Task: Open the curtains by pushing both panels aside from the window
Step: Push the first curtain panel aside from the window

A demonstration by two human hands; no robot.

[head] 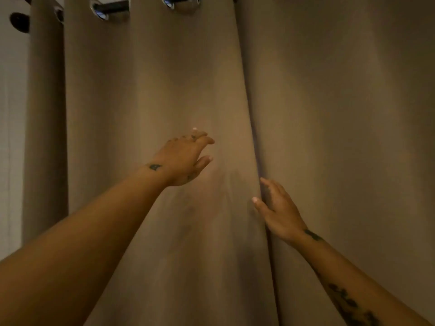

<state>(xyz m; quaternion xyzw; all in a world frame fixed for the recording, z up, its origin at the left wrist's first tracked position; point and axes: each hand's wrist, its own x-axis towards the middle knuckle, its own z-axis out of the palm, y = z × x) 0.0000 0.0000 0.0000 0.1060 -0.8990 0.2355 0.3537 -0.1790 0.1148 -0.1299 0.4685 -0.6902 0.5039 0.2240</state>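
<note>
Curtains closed, left panel (146, 95) and right panel (341, 114) filling the frame, meeting at a seam right of centre, left hand (182, 158) at centre, fingers loosely spread, right hand (279, 211) lower right at the seam, fingers spread, holding nothing, rod (110, 7) and grommets along the top edge

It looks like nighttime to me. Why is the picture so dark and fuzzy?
Head view: dim, brownish light, because the closed curtains cover the window; soft blur on both hands, left hand and right hand; small bright glints only on the metal rings up top.
</note>
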